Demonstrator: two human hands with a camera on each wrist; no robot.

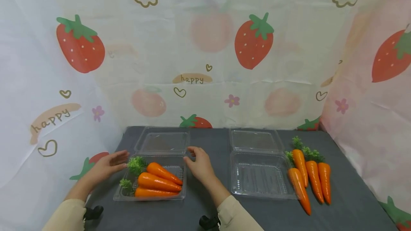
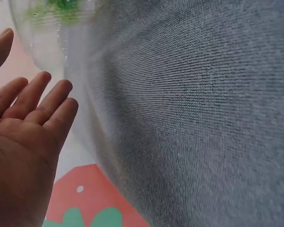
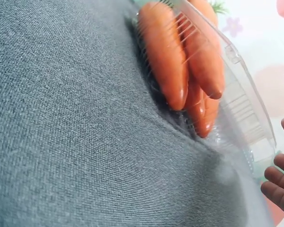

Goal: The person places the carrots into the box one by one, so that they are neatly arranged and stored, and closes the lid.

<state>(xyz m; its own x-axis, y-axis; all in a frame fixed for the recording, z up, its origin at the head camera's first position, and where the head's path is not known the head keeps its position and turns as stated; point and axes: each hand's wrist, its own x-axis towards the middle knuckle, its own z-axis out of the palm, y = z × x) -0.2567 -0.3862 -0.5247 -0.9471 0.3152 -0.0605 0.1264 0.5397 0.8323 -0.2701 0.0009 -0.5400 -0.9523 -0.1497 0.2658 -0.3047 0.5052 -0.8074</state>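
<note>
Orange toy carrots (image 1: 159,181) with green tops (image 1: 136,165) lie in a clear plastic box (image 1: 150,198), its lid (image 1: 165,142) folded open behind it. My left hand (image 1: 107,167) is beside the box's left side, fingers extended; in the left wrist view its palm and fingers (image 2: 57,101) hold nothing. At the box's right side, near the hinge, my right hand (image 1: 201,164) has its fingers loosely bent. Whether its fingertips touch the plastic I cannot tell. In the right wrist view, that hand's fingers (image 3: 277,177) are partly cut off by the frame edge.
To the right stands a second clear box (image 1: 260,175) with its lid (image 1: 255,140) open and no carrots lying inside. Several more carrots (image 1: 314,179) lie on the grey cloth (image 1: 346,188) against and beyond its right side. A printed curtain (image 1: 205,45) encloses the table.
</note>
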